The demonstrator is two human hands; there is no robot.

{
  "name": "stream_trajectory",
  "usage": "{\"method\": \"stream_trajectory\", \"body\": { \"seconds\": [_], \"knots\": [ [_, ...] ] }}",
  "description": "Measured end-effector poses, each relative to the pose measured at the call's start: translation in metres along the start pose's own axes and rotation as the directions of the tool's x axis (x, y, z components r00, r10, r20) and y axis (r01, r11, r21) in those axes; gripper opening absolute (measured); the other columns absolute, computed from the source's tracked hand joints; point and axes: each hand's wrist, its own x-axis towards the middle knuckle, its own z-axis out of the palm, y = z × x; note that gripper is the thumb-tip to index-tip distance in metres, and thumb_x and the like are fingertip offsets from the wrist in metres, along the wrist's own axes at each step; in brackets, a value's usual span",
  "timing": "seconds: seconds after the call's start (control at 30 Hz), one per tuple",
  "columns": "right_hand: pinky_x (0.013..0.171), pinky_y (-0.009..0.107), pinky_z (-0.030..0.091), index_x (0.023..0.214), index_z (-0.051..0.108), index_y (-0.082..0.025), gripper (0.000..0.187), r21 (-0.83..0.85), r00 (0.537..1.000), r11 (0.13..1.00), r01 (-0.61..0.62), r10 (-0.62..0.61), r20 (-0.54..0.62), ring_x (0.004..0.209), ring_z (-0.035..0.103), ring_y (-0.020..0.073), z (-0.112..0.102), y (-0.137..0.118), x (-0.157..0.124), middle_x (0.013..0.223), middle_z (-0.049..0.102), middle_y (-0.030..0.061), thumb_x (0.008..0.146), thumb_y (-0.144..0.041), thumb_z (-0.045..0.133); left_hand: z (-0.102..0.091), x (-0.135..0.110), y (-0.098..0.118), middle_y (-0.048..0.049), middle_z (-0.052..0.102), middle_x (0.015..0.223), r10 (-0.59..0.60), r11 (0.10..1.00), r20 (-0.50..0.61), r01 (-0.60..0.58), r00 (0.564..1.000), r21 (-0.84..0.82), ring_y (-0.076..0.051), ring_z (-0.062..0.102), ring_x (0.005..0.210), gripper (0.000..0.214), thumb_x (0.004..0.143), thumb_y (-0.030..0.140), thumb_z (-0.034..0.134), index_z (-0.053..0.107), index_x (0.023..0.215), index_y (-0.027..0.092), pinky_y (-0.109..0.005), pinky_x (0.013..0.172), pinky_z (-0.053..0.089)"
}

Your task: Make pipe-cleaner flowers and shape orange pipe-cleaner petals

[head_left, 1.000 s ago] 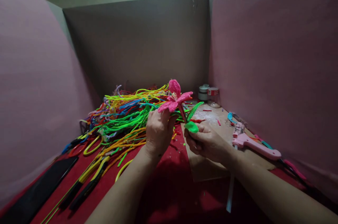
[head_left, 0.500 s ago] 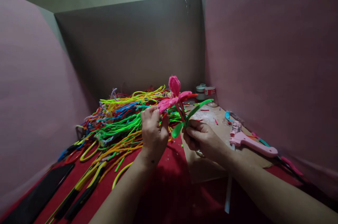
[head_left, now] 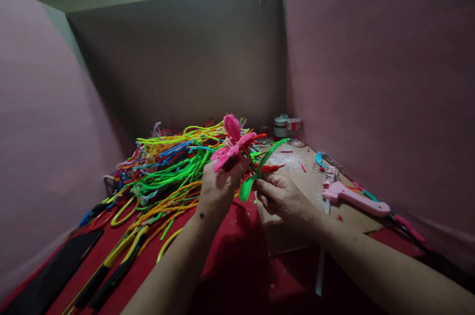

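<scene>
A pipe-cleaner flower (head_left: 232,142) with pink petals, red buds and green leaves is held up between both hands. My right hand (head_left: 280,193) is closed around its stem, just below the two green leaves. Behind the pink petals, my left hand (head_left: 219,183) has its fingers closed near the flower head, thumb against the thin stems. Its other fingertips are hidden by the petals. Beyond my left hand lies a heap of coloured pipe cleaners (head_left: 174,174), green, orange, yellow and blue among them.
A pink glue gun (head_left: 354,198) with a clear glue stick rests at the right on a brown board (head_left: 293,236). Yellow-and-black pliers (head_left: 122,265) and a dark flat object (head_left: 55,275) lie at the left on the red cloth (head_left: 230,275). A small jar (head_left: 281,127) stands at the back.
My left hand has moved right and closed in under the petals by the stems. The flower has tilted left, and its head sits slightly lower.
</scene>
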Motion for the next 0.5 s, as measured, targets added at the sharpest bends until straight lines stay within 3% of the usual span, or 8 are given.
{"method": "stream_trajectory", "body": {
  "seconds": [0.1, 0.2, 0.3, 0.4, 0.43, 0.5],
  "knots": [
    [0.035, 0.02, 0.014, 0.057, 0.04, -0.017, 0.035, 0.1, 0.999, 0.995, -0.002, 0.005, -0.036, 0.033, 0.024, 0.0021, 0.001, 0.002, 0.002, 0.042, 0.036, -0.0081, 0.075, -0.04, 0.059, 0.0, -0.001, 0.002, 0.0009, 0.051, 0.057, 0.219, 0.942, 0.004, -0.212, 0.976, 0.259, -0.011, 0.047, 0.054, 0.014, 0.074, 0.023, 0.057, 0.058, 0.062, 0.018, -0.024, 0.056, 0.041],
    [0.035, 0.019, 0.011, 0.059, 0.038, -0.018, 0.034, 0.251, 0.999, 0.968, 0.014, -0.006, -0.033, 0.034, 0.021, 0.0018, 0.001, 0.0, 0.001, 0.042, 0.034, -0.0093, 0.073, -0.036, 0.063, -0.001, -0.003, -0.004, -0.0016, 0.058, 0.065, 0.34, 0.838, 0.065, -0.334, 0.938, 0.431, -0.014, 0.053, 0.062, 0.011, 0.076, 0.024, 0.055, 0.061, 0.068, 0.02, -0.027, 0.064, 0.044],
    [0.035, 0.019, 0.011, 0.059, 0.037, -0.018, 0.036, 0.324, 0.998, 0.944, 0.055, -0.043, -0.044, 0.034, 0.021, 0.0016, 0.001, -0.004, 0.001, 0.042, 0.033, -0.0094, 0.07, -0.035, 0.066, -0.003, -0.007, -0.017, -0.0029, 0.063, 0.076, 0.436, 0.698, 0.111, -0.414, 0.893, 0.584, -0.016, 0.056, 0.07, 0.011, 0.078, 0.023, 0.052, 0.064, 0.078, 0.023, -0.029, 0.069, 0.044],
    [0.034, 0.019, 0.01, 0.061, 0.038, -0.018, 0.035, 0.37, 0.998, 0.928, 0.049, -0.031, -0.056, 0.033, 0.02, 0.0013, -0.001, -0.007, 0.001, 0.041, 0.035, -0.0099, 0.068, -0.035, 0.068, -0.003, -0.012, -0.028, -0.0052, 0.065, 0.086, 0.539, 0.472, 0.168, -0.461, 0.825, 0.752, -0.019, 0.058, 0.08, 0.017, 0.08, 0.019, 0.052, 0.065, 0.088, 0.026, -0.032, 0.073, 0.042],
    [0.034, 0.018, 0.01, 0.062, 0.038, -0.018, 0.036, 0.385, 0.998, 0.922, 0.045, -0.026, -0.055, 0.033, 0.019, 0.0012, -0.002, -0.008, 0.001, 0.041, 0.035, -0.0102, 0.067, -0.035, 0.069, -0.002, -0.014, -0.03, -0.0059, 0.065, 0.089, 0.563, 0.432, 0.17, -0.463, 0.809, 0.774, -0.02, 0.058, 0.083, 0.018, 0.08, 0.019, 0.051, 0.065, 0.089, 0.026, -0.034, 0.075, 0.042],
    [0.034, 0.018, 0.009, 0.063, 0.039, -0.018, 0.036, 0.407, 0.999, 0.912, 0.043, -0.025, -0.049, 0.033, 0.019, 0.0011, -0.004, -0.009, 0.002, 0.042, 0.035, -0.0104, 0.066, -0.036, 0.07, 0.001, -0.017, -0.031, -0.006, 0.065, 0.092, 0.584, 0.454, 0.138, -0.462, 0.8, 0.762, -0.021, 0.058, 0.084, 0.018, 0.081, 0.02, 0.05, 0.064, 0.09, 0.027, -0.036, 0.077, 0.042]
  ]
}}
